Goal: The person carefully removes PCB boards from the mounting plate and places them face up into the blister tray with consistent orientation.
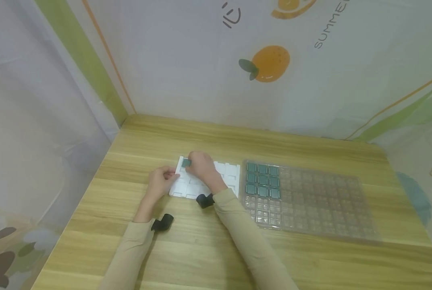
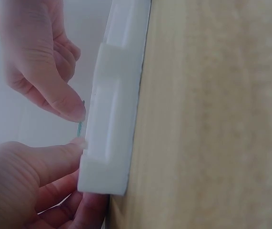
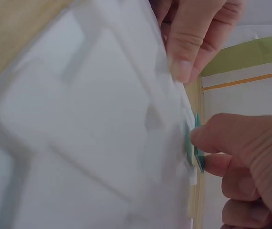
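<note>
A white tray (image 1: 187, 188) with shallow moulded pockets lies on the wooden table. My left hand (image 1: 159, 183) pinches its left edge, thumb on top and fingers beneath, as the left wrist view shows. At the tray's far left corner, a thin green square chip (image 1: 185, 162) sits partly under my right hand (image 1: 202, 166). In the right wrist view that hand's thumb and a finger pinch a green chip (image 3: 200, 161) at the tray's edge. More green shows by the thumb; whether it is a second chip I cannot tell.
Right of the white tray lies a long clear plastic tray (image 1: 325, 201) with many small pockets. Several green chips (image 1: 262, 180) fill its far left pockets in rows. A printed curtain (image 1: 187, 68) hangs behind the table (image 1: 187, 257).
</note>
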Demonstrator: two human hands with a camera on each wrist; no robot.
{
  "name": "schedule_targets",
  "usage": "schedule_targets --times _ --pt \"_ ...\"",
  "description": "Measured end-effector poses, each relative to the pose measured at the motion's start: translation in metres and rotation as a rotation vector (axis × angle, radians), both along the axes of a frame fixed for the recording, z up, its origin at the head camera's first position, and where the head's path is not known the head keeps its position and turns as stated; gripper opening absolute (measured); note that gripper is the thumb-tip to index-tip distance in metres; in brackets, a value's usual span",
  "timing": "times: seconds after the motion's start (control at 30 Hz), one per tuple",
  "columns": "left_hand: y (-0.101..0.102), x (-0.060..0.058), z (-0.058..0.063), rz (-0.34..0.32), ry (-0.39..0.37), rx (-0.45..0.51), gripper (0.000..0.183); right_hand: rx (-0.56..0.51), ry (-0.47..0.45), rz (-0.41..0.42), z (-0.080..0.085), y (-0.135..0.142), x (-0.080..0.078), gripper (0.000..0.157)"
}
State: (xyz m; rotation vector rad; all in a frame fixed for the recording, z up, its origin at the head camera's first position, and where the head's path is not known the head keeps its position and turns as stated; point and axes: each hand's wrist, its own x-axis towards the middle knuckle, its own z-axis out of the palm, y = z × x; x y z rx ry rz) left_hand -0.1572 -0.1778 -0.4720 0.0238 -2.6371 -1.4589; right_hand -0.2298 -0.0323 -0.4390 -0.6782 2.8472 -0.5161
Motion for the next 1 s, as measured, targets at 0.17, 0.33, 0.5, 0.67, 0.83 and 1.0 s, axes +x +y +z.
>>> schedule_targets --times 0.17,0.33,0.5,0.67,0.83,1.0 --pt "0.000 0.001 0.001 0.002 -0.015 -0.004 0.021 0.003 0.008 -0.001 0.002 0.004 0.001 0.014" --pt "0.002 0.000 0.002 0.014 -0.077 -0.045 0.021 -0.011 0.005 -0.006 0.003 0.009 0.004 0.011" --pt "0.002 -0.001 0.002 0.016 -0.091 -0.047 0.022 -0.035 0.007 -0.010 0.005 0.014 0.007 0.018" --pt "0.002 -0.001 0.002 0.012 -0.088 -0.040 0.023 -0.051 0.000 -0.016 0.009 0.019 0.011 0.027" --pt "0.002 -0.001 0.002 0.020 -0.095 -0.040 0.023 -0.063 -0.015 -0.020 0.016 0.024 0.014 0.030" --pt "0.003 -0.002 0.003 0.029 -0.107 -0.042 0.024 -0.076 -0.011 -0.016 0.019 0.029 0.015 0.030"
